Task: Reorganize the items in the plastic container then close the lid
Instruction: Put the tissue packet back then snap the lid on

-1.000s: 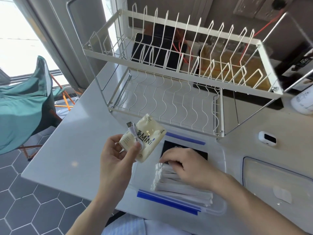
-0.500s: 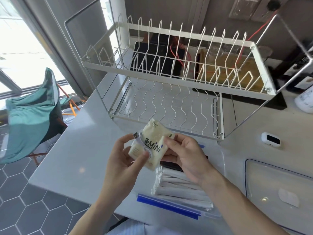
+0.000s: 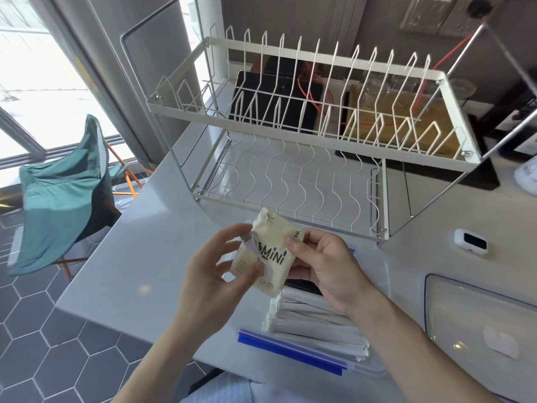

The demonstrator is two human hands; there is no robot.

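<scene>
A cream pack printed "MINI" is held up above the counter between both hands. My left hand pinches its left edge, where a small grey cable is tucked against it. My right hand grips its right side. Below them stands the clear plastic container with a blue front edge. A stack of long white wrapped packets lies in it, beside a dark flat item that my hands mostly hide. The clear lid lies flat on the counter to the right.
A white two-tier wire dish rack stands right behind the container. A small white device lies to the right of the rack. The counter's left edge drops to a tiled floor with a teal folding chair.
My right hand has left the stack of white packets in the container and taken hold of the MINI pack's right side. The pack has stayed up in my left hand.
</scene>
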